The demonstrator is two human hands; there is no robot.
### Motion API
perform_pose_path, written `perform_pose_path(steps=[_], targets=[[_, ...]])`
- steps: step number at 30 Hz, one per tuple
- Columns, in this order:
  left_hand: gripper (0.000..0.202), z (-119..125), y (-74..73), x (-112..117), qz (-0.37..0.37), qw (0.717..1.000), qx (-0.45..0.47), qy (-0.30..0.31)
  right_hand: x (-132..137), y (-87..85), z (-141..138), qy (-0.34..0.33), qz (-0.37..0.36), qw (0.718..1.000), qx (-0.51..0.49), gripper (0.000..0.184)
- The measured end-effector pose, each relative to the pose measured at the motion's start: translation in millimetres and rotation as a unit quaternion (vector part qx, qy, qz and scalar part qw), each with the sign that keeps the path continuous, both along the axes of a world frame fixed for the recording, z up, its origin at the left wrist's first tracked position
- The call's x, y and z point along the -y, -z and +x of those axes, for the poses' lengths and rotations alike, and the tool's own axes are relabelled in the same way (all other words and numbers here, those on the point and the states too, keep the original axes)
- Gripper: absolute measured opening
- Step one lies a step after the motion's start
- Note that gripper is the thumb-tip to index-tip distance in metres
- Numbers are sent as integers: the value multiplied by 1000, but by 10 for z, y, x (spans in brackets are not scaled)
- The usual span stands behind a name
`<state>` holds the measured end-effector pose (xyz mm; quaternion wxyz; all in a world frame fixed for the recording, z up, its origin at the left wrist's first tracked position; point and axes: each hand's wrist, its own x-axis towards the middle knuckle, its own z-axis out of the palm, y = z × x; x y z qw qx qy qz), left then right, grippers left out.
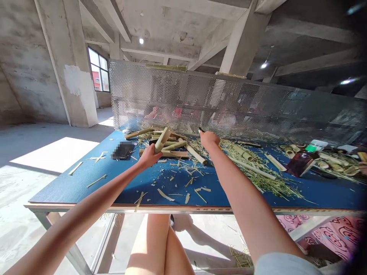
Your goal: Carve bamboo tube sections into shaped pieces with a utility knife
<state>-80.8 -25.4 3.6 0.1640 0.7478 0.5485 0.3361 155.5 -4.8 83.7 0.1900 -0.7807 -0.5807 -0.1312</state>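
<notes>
My left hand (151,156) is closed around a short split piece of bamboo (162,139), which points up and away from me over the table. To its right, my right hand (210,140) is a fist above the shavings. A small dark end sticks out at its upper left and a bit of yellow shows beneath it; what it grips is mostly hidden. Behind and beside my left hand lie more bamboo pieces (179,154) in a loose pile. Thin green bamboo strips (275,183) are heaped to the right of my right arm.
The blue table (94,194) bears scattered chips and a dark, partly blurred flat object (126,150). A perforated metal screen (183,95) stands along the back edge. At right are a dark bottle (301,162), more bamboo tubes (334,162) and another person's hand (362,163).
</notes>
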Motion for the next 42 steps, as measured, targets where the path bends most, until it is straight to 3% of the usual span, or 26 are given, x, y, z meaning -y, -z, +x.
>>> perform_pose_path(steps=[2,4,7,11,26,33,42], targets=[[20,-25,-12,-19,8,1000,10,-8,89,81,-26,-31,4,1000,-1,59],[20,-39,-18,-36,22,1000,13,-17,238,267,-195,-89,4,996,0,64],[20,-38,-11,-41,48,998,2,-32,479,568,-520,-229,-25,972,-45,70],[22,-33,-1,-33,79,995,-33,-45,626,723,-754,-284,-31,954,-93,62],[32,-133,-78,-42,126,976,-160,-78,608,686,-828,-289,-27,947,-136,65],[35,-261,-24,-163,113,968,-216,-52,497,800,-989,-183,-73,976,-91,69],[35,-320,25,-219,87,973,-208,-48,372,900,-1128,-155,-59,984,-63,66]])
